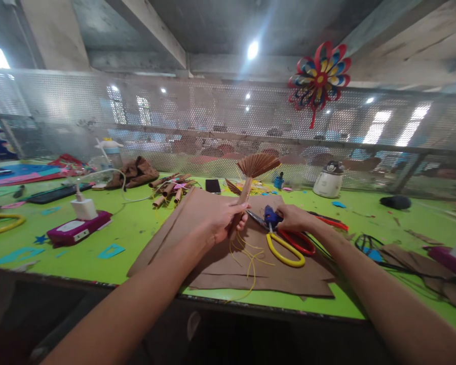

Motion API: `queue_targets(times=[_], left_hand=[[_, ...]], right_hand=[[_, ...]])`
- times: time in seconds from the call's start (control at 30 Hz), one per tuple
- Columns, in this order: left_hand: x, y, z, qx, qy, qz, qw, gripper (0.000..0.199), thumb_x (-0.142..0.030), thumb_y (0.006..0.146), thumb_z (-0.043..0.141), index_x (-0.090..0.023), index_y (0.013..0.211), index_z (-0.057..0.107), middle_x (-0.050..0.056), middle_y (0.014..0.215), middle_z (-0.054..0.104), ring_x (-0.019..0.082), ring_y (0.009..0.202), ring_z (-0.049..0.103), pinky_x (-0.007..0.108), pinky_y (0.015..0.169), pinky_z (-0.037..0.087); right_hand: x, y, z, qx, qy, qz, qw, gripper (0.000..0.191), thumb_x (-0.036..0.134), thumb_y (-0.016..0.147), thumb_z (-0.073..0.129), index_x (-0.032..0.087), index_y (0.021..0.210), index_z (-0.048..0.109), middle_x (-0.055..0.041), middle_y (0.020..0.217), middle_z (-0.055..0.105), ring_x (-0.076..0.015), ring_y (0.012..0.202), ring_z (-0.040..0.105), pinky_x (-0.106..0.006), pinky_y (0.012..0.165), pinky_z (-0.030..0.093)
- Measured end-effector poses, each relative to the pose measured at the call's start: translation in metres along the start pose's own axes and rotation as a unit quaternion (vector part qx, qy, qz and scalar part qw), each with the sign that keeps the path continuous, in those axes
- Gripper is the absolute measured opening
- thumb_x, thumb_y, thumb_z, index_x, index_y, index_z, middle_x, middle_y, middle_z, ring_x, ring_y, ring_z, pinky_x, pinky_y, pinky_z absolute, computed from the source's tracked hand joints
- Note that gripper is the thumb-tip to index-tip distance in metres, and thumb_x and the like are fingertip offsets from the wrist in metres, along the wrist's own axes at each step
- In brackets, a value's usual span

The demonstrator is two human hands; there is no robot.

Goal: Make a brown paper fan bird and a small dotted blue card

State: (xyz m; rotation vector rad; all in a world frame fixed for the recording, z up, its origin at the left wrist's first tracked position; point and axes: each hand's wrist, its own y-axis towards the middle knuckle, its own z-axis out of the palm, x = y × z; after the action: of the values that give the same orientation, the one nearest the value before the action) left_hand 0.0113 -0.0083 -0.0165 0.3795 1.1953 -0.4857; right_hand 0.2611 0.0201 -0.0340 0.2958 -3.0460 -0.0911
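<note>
My left hand (230, 220) is wrapped round the stem of a brown pleated paper fan shape (257, 165), which stands up above the fingers. Yellow string (253, 257) trails below that hand onto brown paper sheets (220, 281). To the right, my right hand (289, 218) is closed on a dark blue object (272, 217), perhaps a glue gun. Right beneath it lie scissors with yellow and red handles (286, 252), their blades pointing toward my left hand.
A purple power strip (76, 228) with a white plug sits at the left. Rolled paper tubes (169, 190), a black phone (213, 186) and a white jar (329, 180) stand or lie farther back. Black cables (399, 268) run along the right.
</note>
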Motion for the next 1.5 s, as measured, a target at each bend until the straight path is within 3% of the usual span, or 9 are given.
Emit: queue_targets(times=[0.23, 0.5, 0.8, 0.97, 1.13, 1.3, 1.37, 1.43, 1.5], left_hand=[[0.001, 0.002, -0.002, 0.01, 0.013, 0.016, 1.0, 0.021, -0.029, 0.079, 0.062, -0.012, 0.089, 0.058, -0.001, 0.057, 0.051, 0.006, 0.048, 0.043, 0.02, 0.045, 0.026], [0.0, 0.0, -0.001, 0.002, 0.013, 0.004, 1.0, 0.021, -0.028, 0.079, 0.061, -0.012, 0.091, 0.058, -0.002, 0.056, 0.05, 0.006, 0.047, 0.042, 0.02, 0.046, 0.027], [0.002, 0.002, -0.002, 0.007, 0.015, 0.004, 1.0, 0.022, -0.029, 0.077, 0.064, -0.012, 0.088, 0.058, -0.003, 0.055, 0.049, 0.005, 0.046, 0.042, 0.02, 0.047, 0.029], [0.0, 0.001, -0.002, 0.001, 0.022, -0.007, 1.0, 0.019, -0.028, 0.076, 0.065, -0.013, 0.085, 0.057, -0.003, 0.054, 0.05, 0.005, 0.044, 0.042, 0.02, 0.045, 0.028], [-0.001, 0.0, -0.001, 0.007, 0.029, -0.005, 1.0, 0.019, -0.029, 0.076, 0.064, -0.013, 0.085, 0.056, -0.003, 0.053, 0.049, 0.005, 0.043, 0.042, 0.02, 0.045, 0.028], [-0.002, -0.001, -0.001, 0.015, 0.021, -0.001, 1.0, 0.021, -0.028, 0.076, 0.066, -0.013, 0.086, 0.056, -0.004, 0.053, 0.048, 0.005, 0.044, 0.042, 0.019, 0.045, 0.028], [-0.001, -0.001, -0.002, 0.002, 0.014, -0.006, 1.0, 0.02, -0.028, 0.078, 0.064, -0.013, 0.088, 0.056, -0.004, 0.053, 0.049, 0.005, 0.044, 0.042, 0.019, 0.044, 0.028], [-0.001, 0.0, -0.002, -0.009, -0.001, -0.012, 1.0, 0.018, -0.027, 0.08, 0.062, -0.013, 0.089, 0.058, -0.003, 0.054, 0.05, 0.006, 0.044, 0.043, 0.018, 0.044, 0.03], [0.0, 0.001, -0.003, -0.009, -0.027, -0.019, 0.999, 0.015, -0.026, 0.08, 0.061, -0.013, 0.088, 0.059, -0.003, 0.054, 0.051, 0.006, 0.044, 0.044, 0.018, 0.045, 0.032]], right_hand=[[-0.006, -0.014, -0.018, -0.016, 0.011, -0.027, 0.999, 0.026, 0.037, 0.068, 0.058, 0.017, 0.084, 0.062, -0.0054, 0.08, 0.064, -0.0187, 0.07, 0.054, -0.025, 0.057, 0.033], [0.004, -0.021, -0.02, 0.0, -0.008, -0.054, 0.999, 0.023, 0.026, 0.066, 0.057, 0.015, 0.086, 0.062, -0.009, 0.085, 0.066, -0.0193, 0.071, 0.055, -0.026, 0.059, 0.034], [0.003, -0.012, -0.013, 0.072, -0.027, -0.047, 0.996, 0.022, 0.026, 0.064, 0.06, 0.016, 0.084, 0.065, -0.0056, 0.076, 0.066, -0.0171, 0.064, 0.055, -0.026, 0.055, 0.033], [0.007, -0.014, -0.019, 0.088, -0.027, -0.042, 0.995, 0.026, 0.025, 0.061, 0.064, 0.016, 0.084, 0.064, -0.0071, 0.08, 0.066, -0.0188, 0.067, 0.057, -0.026, 0.055, 0.035], [0.013, -0.023, -0.022, 0.059, -0.027, -0.04, 0.997, 0.036, 0.035, 0.062, 0.065, 0.016, 0.092, 0.062, -0.0107, 0.089, 0.066, -0.0218, 0.073, 0.058, -0.028, 0.059, 0.037], [0.016, -0.026, -0.02, -0.015, -0.023, -0.023, 0.999, 0.03, 0.039, 0.071, 0.055, 0.016, 0.091, 0.059, -0.013, 0.093, 0.066, -0.0244, 0.079, 0.059, -0.031, 0.064, 0.039], [0.011, -0.027, -0.025, -0.064, 0.028, -0.019, 0.997, 0.03, 0.04, 0.069, 0.055, 0.017, 0.088, 0.059, -0.0114, 0.088, 0.066, -0.0239, 0.077, 0.058, -0.031, 0.065, 0.041], [0.002, -0.029, -0.031, -0.103, 0.156, -0.023, 0.982, 0.03, 0.039, 0.066, 0.055, 0.016, 0.084, 0.06, -0.01, 0.084, 0.066, -0.0229, 0.074, 0.058, -0.031, 0.065, 0.043], [-0.006, -0.034, -0.036, -0.111, 0.336, -0.023, 0.935, 0.031, 0.039, 0.067, 0.053, 0.014, 0.084, 0.062, -0.0094, 0.081, 0.066, -0.021, 0.068, 0.058, -0.03, 0.06, 0.046]])
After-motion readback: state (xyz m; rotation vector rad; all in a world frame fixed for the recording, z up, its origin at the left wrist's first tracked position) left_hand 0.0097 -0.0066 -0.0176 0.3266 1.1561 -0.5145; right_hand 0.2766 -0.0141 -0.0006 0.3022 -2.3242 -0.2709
